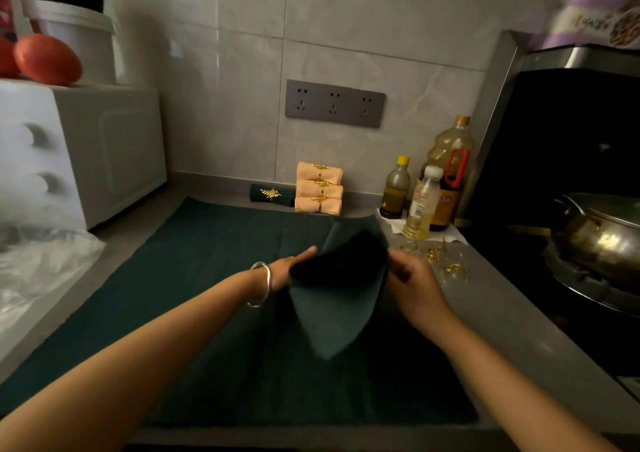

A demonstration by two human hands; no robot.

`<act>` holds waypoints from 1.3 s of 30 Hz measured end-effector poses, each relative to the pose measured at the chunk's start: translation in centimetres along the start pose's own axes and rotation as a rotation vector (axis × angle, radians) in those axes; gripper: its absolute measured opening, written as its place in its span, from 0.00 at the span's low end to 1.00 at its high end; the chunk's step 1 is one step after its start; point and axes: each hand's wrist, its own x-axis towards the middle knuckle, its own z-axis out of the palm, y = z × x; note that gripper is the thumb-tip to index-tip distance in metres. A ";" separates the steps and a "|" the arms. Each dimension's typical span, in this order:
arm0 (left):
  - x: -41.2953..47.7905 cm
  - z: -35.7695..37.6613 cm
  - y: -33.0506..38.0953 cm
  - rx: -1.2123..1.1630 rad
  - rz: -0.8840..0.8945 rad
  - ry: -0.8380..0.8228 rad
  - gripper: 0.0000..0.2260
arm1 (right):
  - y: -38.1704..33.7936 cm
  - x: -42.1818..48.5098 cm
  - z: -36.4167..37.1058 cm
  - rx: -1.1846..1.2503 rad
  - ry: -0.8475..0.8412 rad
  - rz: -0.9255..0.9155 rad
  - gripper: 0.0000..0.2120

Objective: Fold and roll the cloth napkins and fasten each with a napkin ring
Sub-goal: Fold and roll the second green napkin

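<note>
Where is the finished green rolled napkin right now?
In the head view, the green rolled napkin lies by the back wall, just left of the stack of peach napkins.

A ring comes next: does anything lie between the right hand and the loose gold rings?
Nothing visible. The rings lie on bare counter just beyond the right hand, which holds the napkin; the bottles stand farther back.

Dim kitchen corner, grey tiles.
A grey counter (491, 313) meets the tiled wall (242, 70); a socket strip (334, 103) far centre, a white appliance (104, 146) left, a black stove (519, 278) right.
</note>
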 end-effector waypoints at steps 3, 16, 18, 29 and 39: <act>1.3 -1.3 -2.2 -0.182 0.013 0.065 0.28 | 0.3 3.8 -0.1 0.091 0.208 0.053 0.09; 4.5 -0.7 -2.0 0.047 -0.084 0.081 0.13 | 12.6 12.1 0.0 0.119 0.266 0.899 0.15; 4.3 -0.6 -1.4 0.028 -0.090 0.097 0.13 | 12.1 11.8 -0.2 0.099 0.262 0.917 0.16; 0.5 2.0 -0.9 0.059 -0.025 0.087 0.11 | 9.3 7.8 -1.0 -0.022 0.137 0.811 0.21; -0.6 3.3 -1.1 -0.019 -0.100 0.129 0.10 | 5.2 5.0 -1.4 -0.242 -0.095 0.831 0.12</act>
